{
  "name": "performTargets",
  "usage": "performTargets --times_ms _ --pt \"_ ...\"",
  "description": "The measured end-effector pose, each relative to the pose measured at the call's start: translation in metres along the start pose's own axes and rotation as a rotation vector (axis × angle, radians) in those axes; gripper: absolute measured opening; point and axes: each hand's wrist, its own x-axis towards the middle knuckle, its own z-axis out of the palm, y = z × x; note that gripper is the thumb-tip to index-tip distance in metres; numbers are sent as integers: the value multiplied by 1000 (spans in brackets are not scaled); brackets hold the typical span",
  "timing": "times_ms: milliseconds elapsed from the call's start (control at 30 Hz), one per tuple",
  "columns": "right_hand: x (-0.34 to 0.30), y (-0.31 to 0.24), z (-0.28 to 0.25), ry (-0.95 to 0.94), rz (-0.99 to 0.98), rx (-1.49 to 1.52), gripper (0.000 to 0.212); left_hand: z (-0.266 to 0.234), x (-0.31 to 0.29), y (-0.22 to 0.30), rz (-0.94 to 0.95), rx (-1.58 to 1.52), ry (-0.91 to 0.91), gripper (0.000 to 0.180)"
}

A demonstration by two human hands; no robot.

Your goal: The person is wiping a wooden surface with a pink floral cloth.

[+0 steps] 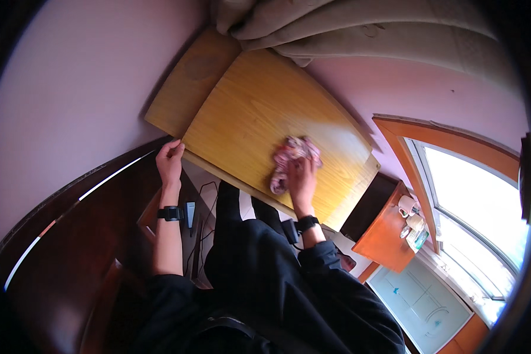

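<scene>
- The right hand (pixel 302 179) lies over a crumpled pink-and-white patterned cloth (pixel 290 154), fingers bent into its folds and gripping it against the wood
- The cloth sits on the right half of a yellow-brown wooden tabletop (pixel 242 106), nearer its front edge than its back, one bunched end sticking out to the left of the fingers
- The left hand (pixel 170 156) is at the tabletop's front edge, near the seam with a darker wooden panel (pixel 197 71), fingers curled; whether they pinch the edge I cannot tell
- A black wristband (pixel 170 213) circles the left wrist, and another black band (pixel 306 223) the right
- A slim pale-blue object (pixel 190 215) lies just beside the left forearm
- To the right, an orange-brown wooden cabinet (pixel 383 236) bears a pink cup (pixel 407 204) and a green-and-white packet (pixel 418 241), below a wood-framed window (pixel 466 183)
- A beige curtain (pixel 371 26) hangs beyond the tabletop's far edge
</scene>
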Motion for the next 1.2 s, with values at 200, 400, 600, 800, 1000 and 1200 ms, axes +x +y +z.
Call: performTargets --times_ms 200,400,600,800,1000,1200 --pt "-37 94 -70 132 405 26 28 -7 -3 2 -35 -14 74 15" --pt "-36 146 -43 380 407 544 33 -1 -4 3 -79 -46 46 15" --pt "50 95 -27 339 354 119 29 2 -10 8 -32 -66 61 13" --pt "192 2 61 229 102 -54 38 3 -13 -2 -23 -93 90 15" --pt "274 -95 127 315 -139 -37 40 13 -14 6 13 -96 60 14" --pt "275 -141 132 102 -204 31 39 8 -12 -4 -22 -111 65 14"
